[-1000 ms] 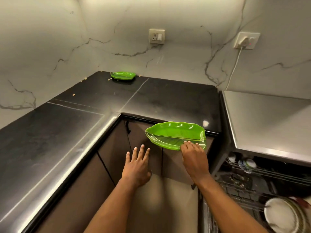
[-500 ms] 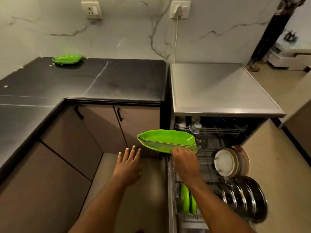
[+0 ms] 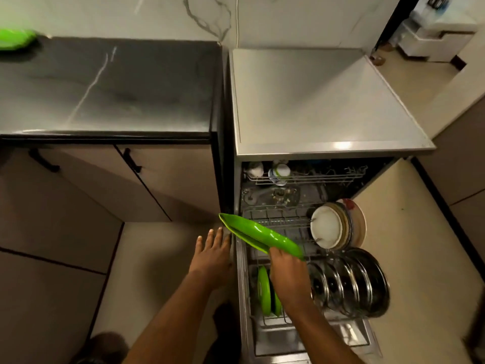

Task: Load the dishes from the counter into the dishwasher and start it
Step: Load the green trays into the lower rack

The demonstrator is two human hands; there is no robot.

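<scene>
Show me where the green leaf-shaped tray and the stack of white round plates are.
green leaf-shaped tray [image 3: 258,233]: head view, middle of its glossy side.
stack of white round plates [image 3: 326,228]: head view, front plate's face.

2 black handles [image 3: 132,161] on cabinet doors [image 3: 170,185]; blurred white unit [image 3: 435,35], perhaps furniture, far right.

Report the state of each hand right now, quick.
Left hand: open, fingers straight, holding nothing.
Right hand: closed on the edge of the green plate, held tilted over the dishwasher rack.
</scene>
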